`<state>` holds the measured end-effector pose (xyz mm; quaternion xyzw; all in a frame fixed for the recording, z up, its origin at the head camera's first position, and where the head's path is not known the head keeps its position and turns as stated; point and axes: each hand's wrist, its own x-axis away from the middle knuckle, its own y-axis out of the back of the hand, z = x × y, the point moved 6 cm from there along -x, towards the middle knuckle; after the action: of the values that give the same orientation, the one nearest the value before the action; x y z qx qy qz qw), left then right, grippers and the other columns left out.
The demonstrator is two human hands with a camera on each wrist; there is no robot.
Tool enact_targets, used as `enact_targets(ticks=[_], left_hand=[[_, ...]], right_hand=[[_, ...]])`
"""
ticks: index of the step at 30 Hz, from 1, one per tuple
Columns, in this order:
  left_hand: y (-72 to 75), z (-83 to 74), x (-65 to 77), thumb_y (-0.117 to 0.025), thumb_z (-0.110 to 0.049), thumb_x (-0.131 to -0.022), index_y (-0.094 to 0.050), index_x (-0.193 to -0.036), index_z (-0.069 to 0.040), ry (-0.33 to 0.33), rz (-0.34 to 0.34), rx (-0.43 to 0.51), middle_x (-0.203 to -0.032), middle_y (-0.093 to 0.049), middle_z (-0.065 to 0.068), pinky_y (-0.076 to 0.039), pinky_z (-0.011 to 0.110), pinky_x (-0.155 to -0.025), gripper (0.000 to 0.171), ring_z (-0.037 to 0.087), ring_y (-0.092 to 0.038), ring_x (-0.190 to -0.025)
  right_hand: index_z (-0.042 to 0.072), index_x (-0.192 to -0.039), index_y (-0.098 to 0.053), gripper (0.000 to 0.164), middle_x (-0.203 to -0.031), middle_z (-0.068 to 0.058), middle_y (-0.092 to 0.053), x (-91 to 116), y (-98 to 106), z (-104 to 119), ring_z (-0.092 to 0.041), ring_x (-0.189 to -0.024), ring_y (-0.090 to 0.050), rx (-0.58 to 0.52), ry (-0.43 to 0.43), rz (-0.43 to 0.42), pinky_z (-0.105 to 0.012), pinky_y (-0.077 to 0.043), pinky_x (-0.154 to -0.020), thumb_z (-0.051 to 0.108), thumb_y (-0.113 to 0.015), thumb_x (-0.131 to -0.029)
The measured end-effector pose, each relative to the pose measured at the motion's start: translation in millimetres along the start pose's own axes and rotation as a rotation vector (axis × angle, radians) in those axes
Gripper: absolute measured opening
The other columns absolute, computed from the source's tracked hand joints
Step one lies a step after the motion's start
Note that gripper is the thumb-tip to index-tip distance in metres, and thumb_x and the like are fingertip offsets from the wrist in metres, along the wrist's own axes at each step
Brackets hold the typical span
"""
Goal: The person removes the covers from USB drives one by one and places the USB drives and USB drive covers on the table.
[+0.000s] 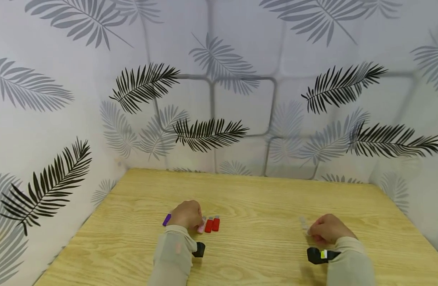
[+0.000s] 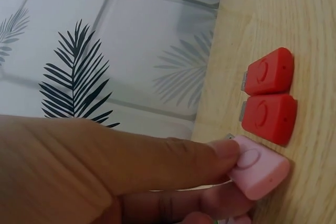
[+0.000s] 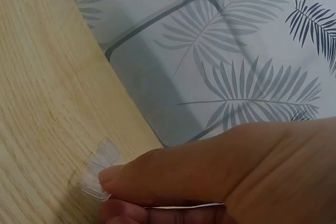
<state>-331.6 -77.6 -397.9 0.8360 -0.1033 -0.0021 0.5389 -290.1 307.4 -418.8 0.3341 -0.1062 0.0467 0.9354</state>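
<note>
My left hand (image 1: 186, 214) pinches a pink USB flash drive (image 2: 262, 169) by its metal-plug end, between thumb and fingers, low over the table. Beside it two red USB flash drives, one nearer (image 2: 269, 119) and one farther (image 2: 270, 72), lie side by side with their plugs toward the wall. Part of another pink item (image 2: 239, 220) shows below the fingers, mostly hidden. On the right, my right hand (image 1: 328, 228) pinches the near end of some small clear plastic pieces (image 3: 104, 156), lined up in a short row at the tabletop. Their exact kind is unclear.
A purple USB flash drive (image 1: 166, 219) lies left of my left hand. The wood-grain table (image 1: 254, 246) ends at a pale leaf-patterned curtain (image 1: 240, 107) behind and at both sides. Black wrist cameras sit at both cuffs.
</note>
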Motion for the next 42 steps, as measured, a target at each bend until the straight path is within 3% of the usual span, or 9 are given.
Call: enact_targets(ticks=[11,21,30,42], left_hand=[[-5.8,6.1,-0.6,-0.074,-0.011,-0.081,-0.059,-0.067,-0.011,0.014,-0.009,0.007,-0.065,-0.056,0.0,-0.039,0.028,-0.052,0.021,0.017,-0.05,-0.06],[-7.4,5.4,-0.6,-0.077,-0.014,-0.08,-0.06,-0.066,-0.011,0.024,-0.015,0.031,-0.063,-0.055,-0.001,-0.038,0.028,-0.05,0.023,0.016,-0.049,-0.058],[-6.6,7.7,-3.3,-0.07,-0.023,-0.085,-0.049,-0.055,-0.013,0.03,-0.018,0.001,-0.05,-0.038,-0.004,-0.027,0.023,-0.041,0.037,0.011,-0.037,-0.046],[6.5,12.0,-0.8,-0.067,-0.025,-0.09,-0.051,-0.048,-0.011,0.045,-0.078,0.047,-0.042,-0.049,-0.001,-0.032,0.023,-0.038,0.047,0.01,-0.039,-0.038]], right_hand=[[0.001,-0.07,-0.059,0.017,-0.055,-0.002,-0.048,-2.8,-8.7,-9.0,-0.009,-0.047,-0.038,-0.066,-0.073,0.037,-0.023,-0.037,-0.048,0.003,-0.064,-0.086],[0.006,-0.064,-0.054,0.024,-0.055,0.0,-0.045,-1.7,-9.1,-12.0,-0.009,-0.048,-0.039,-0.079,-0.099,0.027,-0.023,-0.038,-0.049,0.005,-0.064,-0.086],[0.013,-0.061,-0.045,0.032,-0.055,0.001,-0.041,-2.5,-10.2,-10.4,-0.009,-0.048,-0.04,-0.15,-0.101,0.064,-0.023,-0.04,-0.049,0.004,-0.063,-0.086],[0.01,-0.061,-0.049,0.03,-0.054,0.001,-0.04,-3.6,-8.6,-8.3,-0.009,-0.048,-0.039,-0.16,-0.117,0.066,-0.023,-0.039,-0.049,0.003,-0.061,-0.088]])
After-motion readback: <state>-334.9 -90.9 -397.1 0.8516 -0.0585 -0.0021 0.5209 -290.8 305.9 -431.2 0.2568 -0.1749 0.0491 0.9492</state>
